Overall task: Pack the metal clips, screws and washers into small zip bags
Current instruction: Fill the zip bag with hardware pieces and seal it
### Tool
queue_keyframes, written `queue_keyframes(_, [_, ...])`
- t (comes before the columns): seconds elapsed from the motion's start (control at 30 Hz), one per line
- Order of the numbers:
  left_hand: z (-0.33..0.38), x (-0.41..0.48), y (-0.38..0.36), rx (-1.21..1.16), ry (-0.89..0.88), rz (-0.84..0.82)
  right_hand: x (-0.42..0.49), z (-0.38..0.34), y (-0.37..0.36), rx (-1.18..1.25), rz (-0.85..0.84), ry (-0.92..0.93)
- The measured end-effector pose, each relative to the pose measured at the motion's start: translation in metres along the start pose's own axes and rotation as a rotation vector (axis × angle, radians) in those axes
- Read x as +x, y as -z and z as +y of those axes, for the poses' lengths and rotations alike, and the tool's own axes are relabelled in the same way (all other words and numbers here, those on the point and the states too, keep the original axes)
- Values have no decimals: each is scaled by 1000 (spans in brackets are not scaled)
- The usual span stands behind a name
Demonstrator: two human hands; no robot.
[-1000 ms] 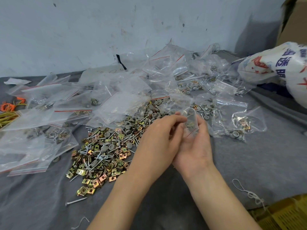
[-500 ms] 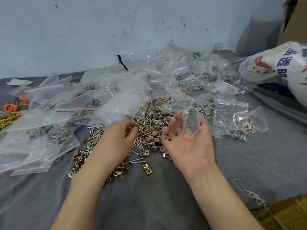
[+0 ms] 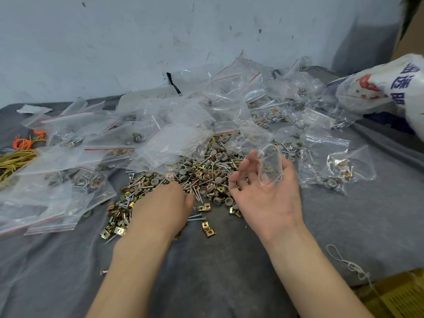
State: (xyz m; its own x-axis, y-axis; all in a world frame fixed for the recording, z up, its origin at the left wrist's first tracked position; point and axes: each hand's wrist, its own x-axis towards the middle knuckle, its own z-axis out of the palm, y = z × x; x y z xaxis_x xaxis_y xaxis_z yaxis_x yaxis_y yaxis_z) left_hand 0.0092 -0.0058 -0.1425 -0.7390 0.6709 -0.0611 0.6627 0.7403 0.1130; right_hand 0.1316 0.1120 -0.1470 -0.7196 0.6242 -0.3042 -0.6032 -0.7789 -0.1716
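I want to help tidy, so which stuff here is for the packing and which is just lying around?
For the job: pile of clips, screws and washers; small zip bag, held in the right hand; left hand, on the pile; packed zip bags.
Lying about: orange and yellow cords; printed sack; white string; yellow crate.

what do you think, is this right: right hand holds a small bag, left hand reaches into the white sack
Not quite. The left hand is nowhere near the sack; it reaches into the pile of loose clips and screws on the cloth, as the head view shows. The right hand does hold a bag.
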Motion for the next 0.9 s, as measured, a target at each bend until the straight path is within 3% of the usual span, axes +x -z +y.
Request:
queue_keyframes(0.23, [13, 0, -6, 110, 107, 78, -1, -1, 0, 7, -22, -5])
queue_keyframes(0.73, [30, -15, -12, 267, -17, 61, 0, -2, 1, 31, -46, -6])
queue_keyframes(0.9, [30, -16, -14, 211, -68, 96, 0, -2, 1, 43, -59, -5])
